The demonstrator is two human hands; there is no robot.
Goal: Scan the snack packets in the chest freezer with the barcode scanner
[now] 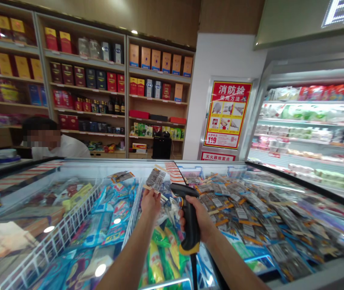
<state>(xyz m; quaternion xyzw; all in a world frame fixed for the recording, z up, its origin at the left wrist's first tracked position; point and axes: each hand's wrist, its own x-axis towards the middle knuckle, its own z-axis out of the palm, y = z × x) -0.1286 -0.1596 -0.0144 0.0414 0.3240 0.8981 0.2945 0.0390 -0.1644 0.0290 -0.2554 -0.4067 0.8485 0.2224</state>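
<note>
My left hand [151, 203] reaches over the open freezer and pinches the lower edge of a small dark flat packet [156, 179] with a printed label. In my right hand [200, 215] is a black and yellow barcode scanner [190, 223], its handle wrapped by my fingers and its head pointing left toward the packet. A cable hangs down from the scanner. Below my hands lie green and yellow packaged ice creams [159, 257]. To the right spreads a heap of similar dark packets [244, 209] with orange and blue edges.
White wire dividers [69, 217] split the freezer, with blue packages [114, 209] to their right. A person in a white top [71, 147] is behind the freezer at left. Shelves of boxes [96, 78] line the back wall; a lit display fridge [311, 121] stands at right.
</note>
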